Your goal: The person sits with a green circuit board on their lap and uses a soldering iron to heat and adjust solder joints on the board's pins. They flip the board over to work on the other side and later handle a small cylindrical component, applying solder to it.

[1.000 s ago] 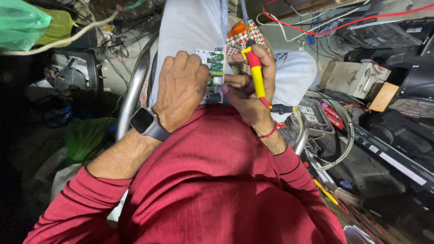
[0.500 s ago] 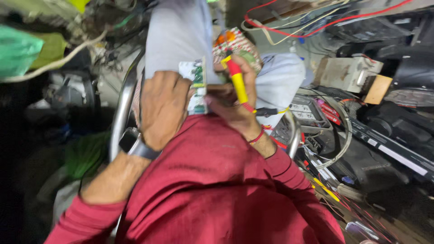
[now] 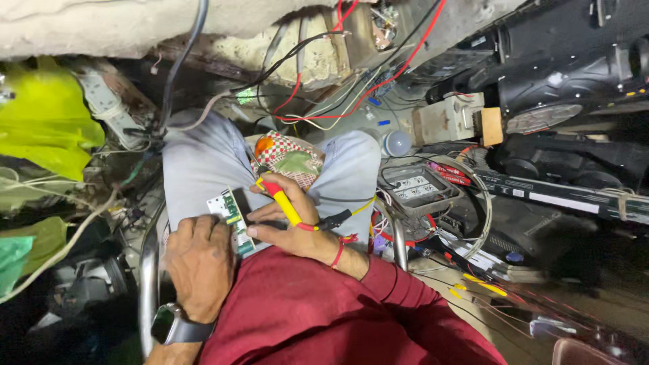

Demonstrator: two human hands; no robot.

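My left hand (image 3: 199, 263) rests on my lap and holds a small white and green circuit board (image 3: 230, 215) by its near end. My right hand (image 3: 287, 220) grips a yellow and red soldering iron (image 3: 282, 203), its tip pointing toward the board's far end. A black cord runs from the iron's back end to the right. A red thread band circles my right wrist and a dark watch (image 3: 174, 326) sits on my left wrist. My legs in light grey trousers (image 3: 196, 169) stretch forward under the board.
A checked red and green cloth bundle (image 3: 287, 161) lies between my knees. A metal chair frame (image 3: 147, 270) curves at the left. Red and black wires (image 3: 351, 88) hang ahead. A multi-socket box (image 3: 419, 186), a white bulb (image 3: 397, 143) and black casings (image 3: 574, 74) crowd the right.
The view has tilted upward and pulled back, so hands and board sit lower in the picture. Both hands keep their hold on the board and the soldering iron.
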